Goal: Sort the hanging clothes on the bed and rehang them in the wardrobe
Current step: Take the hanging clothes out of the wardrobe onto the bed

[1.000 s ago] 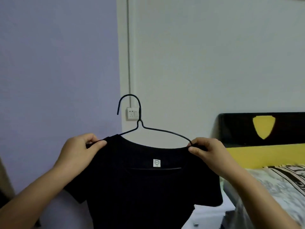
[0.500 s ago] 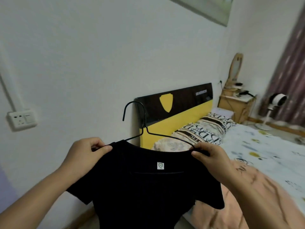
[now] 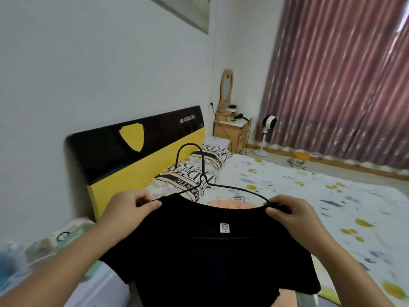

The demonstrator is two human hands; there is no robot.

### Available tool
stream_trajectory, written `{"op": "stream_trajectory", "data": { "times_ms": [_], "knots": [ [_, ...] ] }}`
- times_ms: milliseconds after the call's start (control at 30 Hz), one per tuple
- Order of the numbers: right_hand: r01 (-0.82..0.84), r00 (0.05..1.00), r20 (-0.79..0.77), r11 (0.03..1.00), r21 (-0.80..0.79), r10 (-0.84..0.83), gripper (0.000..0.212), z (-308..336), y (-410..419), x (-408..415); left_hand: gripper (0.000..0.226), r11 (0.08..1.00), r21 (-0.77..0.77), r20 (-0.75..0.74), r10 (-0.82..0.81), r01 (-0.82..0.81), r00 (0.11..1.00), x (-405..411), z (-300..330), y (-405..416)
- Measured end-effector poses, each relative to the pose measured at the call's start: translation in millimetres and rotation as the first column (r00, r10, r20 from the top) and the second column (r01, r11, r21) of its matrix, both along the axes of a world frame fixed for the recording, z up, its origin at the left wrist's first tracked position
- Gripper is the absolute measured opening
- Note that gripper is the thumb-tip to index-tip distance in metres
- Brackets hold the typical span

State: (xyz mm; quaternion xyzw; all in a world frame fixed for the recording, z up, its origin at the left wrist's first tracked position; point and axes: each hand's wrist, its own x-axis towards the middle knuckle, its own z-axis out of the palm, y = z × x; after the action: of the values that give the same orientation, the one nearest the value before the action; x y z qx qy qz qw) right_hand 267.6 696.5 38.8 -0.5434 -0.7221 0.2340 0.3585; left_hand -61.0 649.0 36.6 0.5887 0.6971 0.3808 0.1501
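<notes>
Between both hands' fingers (image 3: 155,204) hangs black shirt (image 3: 212,258).

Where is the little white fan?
In the head view the white fan stands on the floor at the far right of the room, in front of the striped curtain and just right of the wooden nightstand beside the bed's headboard.

Open sheet on the bed (image 3: 287,182) far right leaves room; pillows (image 3: 199,171) and headboard (image 3: 132,151) block far left, a peach cloth (image 3: 230,203) lies centre.
</notes>
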Motion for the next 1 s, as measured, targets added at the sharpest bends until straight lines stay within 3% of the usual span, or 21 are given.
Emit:
{"op": "stream_trajectory", "data": {
  "times_ms": [433,800,1000],
  "knots": [
    [0.175,0.984,0.021,0.976,-0.131,-0.174,0.018,-38,71,72,0.017,0.982,-0.108,-0.034,-0.158,0.154,0.987,71,-38,138],
    [0.29,0.957,0.049,0.935,-0.204,-0.286,0.032,-76,199,68,0.017,0.943,-0.199,-0.088,-0.287,0.266,0.954,76,-78,306],
    [0.351,0.936,0.072,0.893,-0.283,-0.345,0.027,-110,265,71,0.016,0.922,-0.234,-0.103,-0.34,0.31,0.935,85,-112,387]
  ]
}}
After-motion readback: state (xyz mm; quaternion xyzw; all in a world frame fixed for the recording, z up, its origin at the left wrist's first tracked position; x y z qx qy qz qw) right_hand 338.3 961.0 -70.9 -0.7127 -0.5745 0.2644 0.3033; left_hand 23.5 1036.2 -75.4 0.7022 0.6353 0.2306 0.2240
